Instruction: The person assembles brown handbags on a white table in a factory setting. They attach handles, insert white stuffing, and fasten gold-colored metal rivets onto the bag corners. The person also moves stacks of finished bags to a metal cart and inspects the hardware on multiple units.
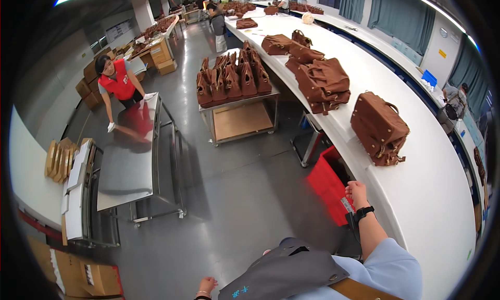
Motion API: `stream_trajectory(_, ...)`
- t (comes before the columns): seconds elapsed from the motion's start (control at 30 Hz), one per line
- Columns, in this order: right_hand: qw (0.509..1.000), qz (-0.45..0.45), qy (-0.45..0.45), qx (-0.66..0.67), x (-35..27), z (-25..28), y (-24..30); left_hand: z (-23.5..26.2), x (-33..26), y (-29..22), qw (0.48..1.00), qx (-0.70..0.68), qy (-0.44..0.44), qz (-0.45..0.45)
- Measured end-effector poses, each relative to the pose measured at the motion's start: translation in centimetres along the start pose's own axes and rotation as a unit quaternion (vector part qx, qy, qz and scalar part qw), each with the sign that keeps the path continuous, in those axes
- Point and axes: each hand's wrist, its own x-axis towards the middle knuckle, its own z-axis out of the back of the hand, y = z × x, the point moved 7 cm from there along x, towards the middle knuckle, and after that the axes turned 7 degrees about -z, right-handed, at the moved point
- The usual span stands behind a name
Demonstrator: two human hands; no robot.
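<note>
Beside the edge of the long white table (437, 206), the right hand (357, 194) is held near the red bin (327, 184), with its fingers bent inward. I cannot tell whether something is inside this grip. Around its wrist there is a black watch (364, 212). Low at the bottom edge, the left hand (208, 285) is well apart from the table; its fingers look curled, but the picture does not show clearly if they hold something.

The nearest brown bag (380, 128) rests on the white table, beyond the right hand and not touched by it. Farther along the same table lies a heap of brown bags (323, 81). Across the aisle, more bags (232, 78) stand in rows on a metal cart (240, 98). To the left, a person in a red vest (121, 81) leans on a steel table (125, 167).
</note>
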Motion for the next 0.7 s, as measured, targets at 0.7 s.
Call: stream_trajectory(0.7,0.949,-0.1,0.165,-0.249,23.8,-25.1,4.8,9.4,32.5,-34.5,0.99,0.09,-0.026,-0.109)
